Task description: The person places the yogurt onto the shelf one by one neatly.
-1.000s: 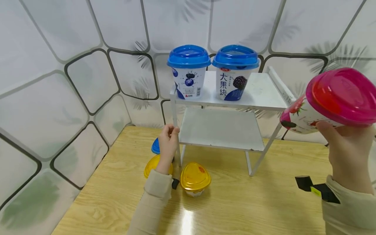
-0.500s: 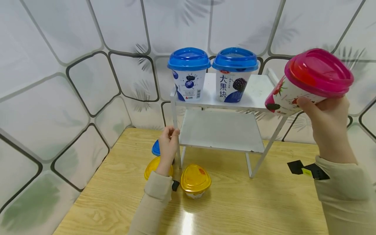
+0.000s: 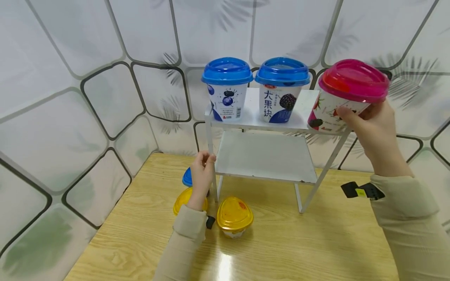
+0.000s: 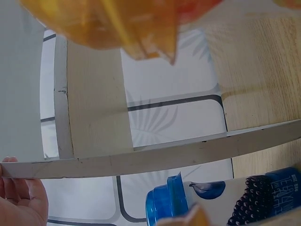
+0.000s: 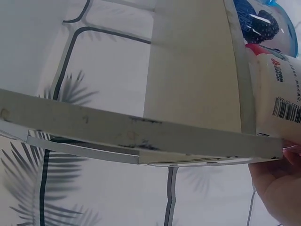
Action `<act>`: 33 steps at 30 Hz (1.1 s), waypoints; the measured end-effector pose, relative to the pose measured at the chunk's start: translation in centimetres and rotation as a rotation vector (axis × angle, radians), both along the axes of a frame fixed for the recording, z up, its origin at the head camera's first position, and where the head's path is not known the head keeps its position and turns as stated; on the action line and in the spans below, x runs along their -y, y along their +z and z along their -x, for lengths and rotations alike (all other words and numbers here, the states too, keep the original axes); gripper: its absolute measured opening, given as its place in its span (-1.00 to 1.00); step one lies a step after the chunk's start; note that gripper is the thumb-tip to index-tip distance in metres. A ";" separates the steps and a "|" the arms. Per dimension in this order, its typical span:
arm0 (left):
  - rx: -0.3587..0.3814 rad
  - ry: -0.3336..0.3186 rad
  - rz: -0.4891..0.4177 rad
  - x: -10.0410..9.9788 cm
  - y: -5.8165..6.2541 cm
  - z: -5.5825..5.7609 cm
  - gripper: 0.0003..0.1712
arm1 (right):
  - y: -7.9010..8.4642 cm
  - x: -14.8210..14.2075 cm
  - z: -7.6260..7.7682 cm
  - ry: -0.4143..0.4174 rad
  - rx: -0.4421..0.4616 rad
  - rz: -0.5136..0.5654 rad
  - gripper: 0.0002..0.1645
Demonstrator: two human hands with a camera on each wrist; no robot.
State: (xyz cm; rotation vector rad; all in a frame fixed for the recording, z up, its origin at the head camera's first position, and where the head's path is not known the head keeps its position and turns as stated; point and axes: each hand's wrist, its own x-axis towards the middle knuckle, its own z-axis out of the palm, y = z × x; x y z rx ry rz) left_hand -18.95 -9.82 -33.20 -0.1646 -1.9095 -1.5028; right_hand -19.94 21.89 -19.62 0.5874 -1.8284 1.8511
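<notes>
Pink cup (image 3: pixel 346 95) in grip of right hand (image 3: pixel 376 134), at right end of rack (image 3: pixel 263 154).
Lid (image 3: pixel 355 80) on, contents hidden; white sides, berry print (image 3: pixel 315 123), slight tilt; contact with top shelf (image 3: pixel 250 113) unclear. Two blue-lidded cups (image 3: pixel 226 93) upright beside it, also covered. Left hand (image 3: pixel 203 173) clasps rack leg (image 3: pixel 211 142). Yellow-lidded cup (image 3: pixel 234 214) on tabletop (image 3: pixel 277 249).

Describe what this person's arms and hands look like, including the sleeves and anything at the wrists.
The left sleeve and right sleeve are plain beige and long, each ending in a wide cuff. The left hand and right hand are bare, without gloves. A black piece with a yellow-green label shows beside the right cuff; a smaller black piece shows beside the left.
</notes>
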 end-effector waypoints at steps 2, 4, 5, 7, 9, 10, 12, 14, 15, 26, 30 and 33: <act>-0.007 0.003 0.004 0.0 0.0 0.1 -0.84 | 0.0 0.0 0.2 -0.007 0.013 -0.009 -0.36; -0.013 0.004 0.005 0.0 0.0 0.1 -0.83 | 0.1 0.1 0.4 -0.018 0.027 -0.022 -0.38; -0.014 0.003 0.004 0.0 0.0 0.2 -0.83 | 0.1 0.1 0.5 -0.033 0.033 -0.038 -0.40; -0.014 0.002 0.001 0.0 0.0 0.2 -0.83 | 0.1 0.1 0.7 -0.046 0.046 -0.049 -0.42; -0.009 0.000 -0.003 0.0 0.0 0.2 -0.84 | 0.1 0.1 0.9 -0.081 0.061 -0.081 -0.45; -0.005 -0.001 -0.004 0.0 0.0 0.1 -0.84 | 0.0 0.1 1.0 -0.104 0.069 -0.101 -0.46; 0.002 -0.003 -0.007 0.0 0.1 0.1 -0.84 | -0.1 0.1 1.2 -0.127 0.079 -0.122 -0.47; 0.006 -0.003 -0.008 -0.1 0.1 0.1 -0.85 | -0.2 0.1 1.3 -0.160 0.083 -0.148 -0.47; 0.007 -0.003 -0.008 -0.1 0.2 0.0 -0.84 | -0.3 0.1 1.4 -0.171 0.081 -0.154 -0.48; 0.001 -0.002 -0.011 -0.1 0.2 0.0 -0.84 | -0.6 0.4 1.8 -0.234 0.089 -0.167 -0.52; 0.003 -0.003 -0.013 -0.1 0.1 0.0 -0.84 | -0.6 0.4 1.9 -0.241 0.105 -0.179 -0.56; 0.007 -0.004 -0.015 0.0 0.0 0.0 -0.84 | -0.7 0.4 2.0 -0.225 0.110 -0.178 -0.56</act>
